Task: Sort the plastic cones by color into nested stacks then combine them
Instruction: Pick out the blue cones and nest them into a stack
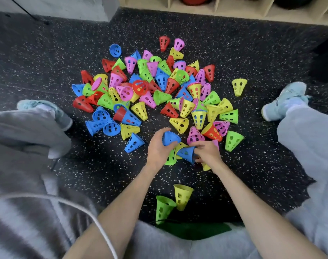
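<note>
Hands each gripping a blue cone (170, 138), speckled black floor (253, 58), wooden cubbies (215, 8)

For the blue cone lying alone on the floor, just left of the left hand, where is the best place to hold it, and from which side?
Grip the blue cone across its narrow closed end, which points up and away toward the pile. It lies on its side with the wide rim toward the person, so coming from above with the left hand probably leaves the open mouth free for nesting.
</note>
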The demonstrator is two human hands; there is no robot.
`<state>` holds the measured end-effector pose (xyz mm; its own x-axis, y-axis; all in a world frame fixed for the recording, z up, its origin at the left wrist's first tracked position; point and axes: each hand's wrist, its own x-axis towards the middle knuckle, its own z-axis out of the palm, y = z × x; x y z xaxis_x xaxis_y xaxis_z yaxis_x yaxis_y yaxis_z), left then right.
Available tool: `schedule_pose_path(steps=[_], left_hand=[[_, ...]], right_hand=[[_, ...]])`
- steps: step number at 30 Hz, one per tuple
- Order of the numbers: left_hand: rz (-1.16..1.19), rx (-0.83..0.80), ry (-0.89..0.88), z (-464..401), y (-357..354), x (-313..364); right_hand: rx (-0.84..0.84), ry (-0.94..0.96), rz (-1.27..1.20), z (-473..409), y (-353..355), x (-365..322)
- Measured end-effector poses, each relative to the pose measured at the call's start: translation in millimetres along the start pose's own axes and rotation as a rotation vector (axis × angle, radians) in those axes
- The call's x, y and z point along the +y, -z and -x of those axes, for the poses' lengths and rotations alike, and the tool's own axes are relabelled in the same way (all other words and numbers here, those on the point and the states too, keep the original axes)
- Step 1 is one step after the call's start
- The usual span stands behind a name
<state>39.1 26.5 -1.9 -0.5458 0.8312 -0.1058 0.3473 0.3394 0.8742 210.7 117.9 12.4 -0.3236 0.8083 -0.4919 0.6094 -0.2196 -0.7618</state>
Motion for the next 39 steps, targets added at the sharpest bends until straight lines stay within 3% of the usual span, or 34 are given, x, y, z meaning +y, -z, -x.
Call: schedule_pose_path(steps=[5,14,18,29,39], left_hand=[[-0.048,0.009,0.001,6.8,10.0,2.0],[-0.097,-0.084,0.005,18.7,29.2,7.0],[-0.132,-0.099,-0.001,21.7,32.5,6.7],[-0.083,-0.113,0.005,19.7,28.7,12.5],[-0.039,0.053,-0.014,2.2,26.2,19.8]], right_hand=[[-0.06,0.032,-0.048,2.7,-10.7,-4.8],[0.264,0.149,0.051,5.6,-3.1,-28.1],[0.325,0.185,0.083,10.7,-1.1,-33.7],[0.148,0.357,0.13,13.5,-15.2,-41.6],[0.076,0.446,0.142,6.4,-31.7,-68.6]])
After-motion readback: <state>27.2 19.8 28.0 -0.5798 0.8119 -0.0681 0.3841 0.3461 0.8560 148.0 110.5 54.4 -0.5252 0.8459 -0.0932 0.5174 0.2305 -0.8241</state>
